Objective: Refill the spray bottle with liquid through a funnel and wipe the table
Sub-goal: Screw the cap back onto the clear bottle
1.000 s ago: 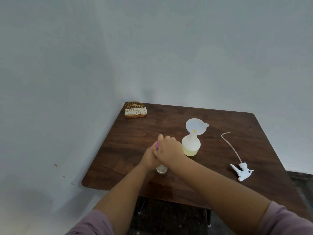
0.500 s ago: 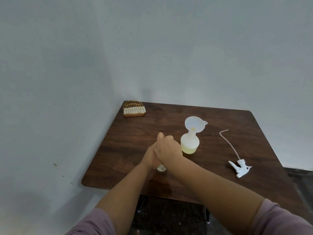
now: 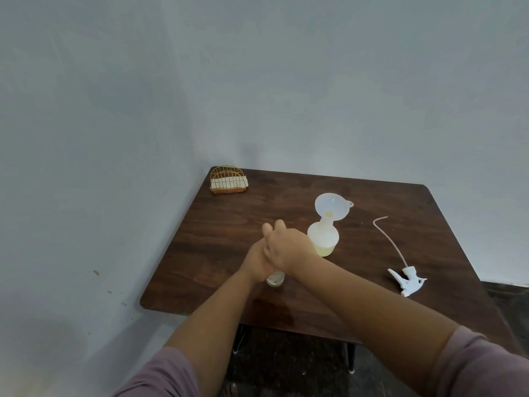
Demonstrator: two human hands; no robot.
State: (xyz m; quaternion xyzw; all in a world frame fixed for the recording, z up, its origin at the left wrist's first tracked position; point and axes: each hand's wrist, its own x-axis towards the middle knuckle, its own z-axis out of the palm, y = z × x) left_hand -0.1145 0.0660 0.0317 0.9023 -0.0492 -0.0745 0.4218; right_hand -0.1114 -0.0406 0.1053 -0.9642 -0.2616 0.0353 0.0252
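A translucent spray bottle (image 3: 323,239) with pale yellow liquid at its bottom stands mid-table, and a white funnel (image 3: 332,209) sits in its neck. Its white spray head (image 3: 408,280) with a long tube lies apart on the right. Just left of the spray bottle, both hands meet over a small clear bottle (image 3: 275,279), of which only the base shows. My left hand (image 3: 256,266) grips its side. Over its top, my right hand (image 3: 286,247) lies curled; what it grips there is hidden.
A gold wire holder with white napkins (image 3: 228,181) stands at the far left corner of the dark wooden table (image 3: 386,202). Walls close in behind and on the left. A faint wet patch (image 3: 276,309) shows near the front edge.
The hands have stayed clasped on the small bottle. A pink bit seen between them a second ago is now covered. The view has shifted slightly.
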